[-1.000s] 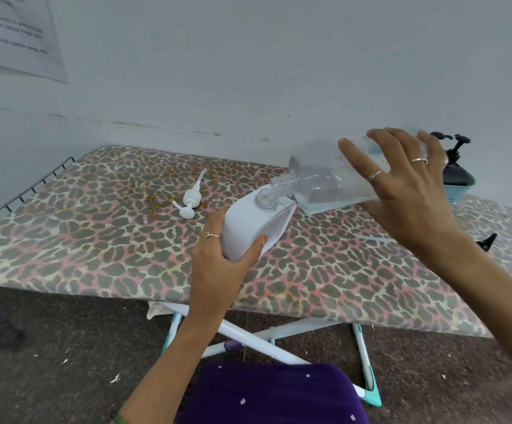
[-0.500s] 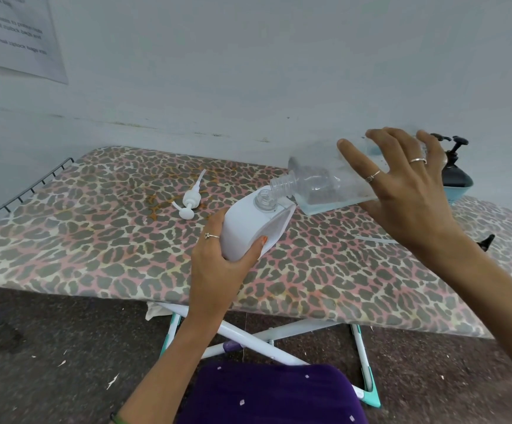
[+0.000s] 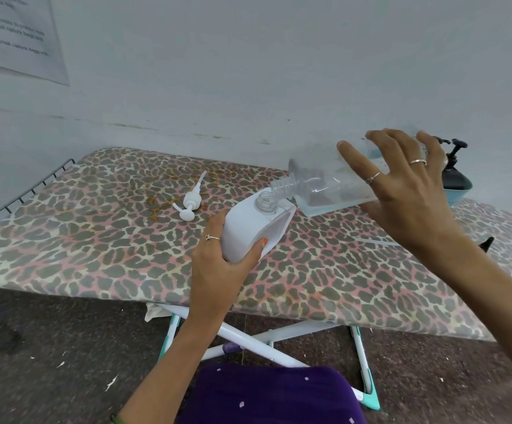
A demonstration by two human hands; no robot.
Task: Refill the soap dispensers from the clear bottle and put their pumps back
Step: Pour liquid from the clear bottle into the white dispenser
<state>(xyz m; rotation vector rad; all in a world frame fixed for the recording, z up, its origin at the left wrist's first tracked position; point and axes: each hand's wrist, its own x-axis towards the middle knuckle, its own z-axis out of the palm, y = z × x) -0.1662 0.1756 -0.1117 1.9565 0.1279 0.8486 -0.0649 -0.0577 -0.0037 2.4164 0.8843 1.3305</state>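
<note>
My left hand point(image 3: 218, 264) grips a white soap dispenser point(image 3: 248, 231), tilted to the right above the board, its open neck facing up. My right hand point(image 3: 401, 191) holds the clear bottle point(image 3: 322, 185) on its side, with pale blue liquid lying along its lower wall. The bottle's open mouth rests right over the dispenser's neck. The dispenser's white pump point(image 3: 191, 201) lies on the leopard-print ironing board point(image 3: 95, 240), left of the dispenser.
A dark dispenser with a black pump point(image 3: 455, 175) stands in a teal holder at the board's far right. A black pump tip point(image 3: 487, 242) shows beside my right forearm. A metal rack point(image 3: 28, 191) edges the board's left end. The wall is close behind.
The clear bottle has tipped slightly, its mouth settling closer over the dispenser's neck. Both hands keep nearly the same positions.
</note>
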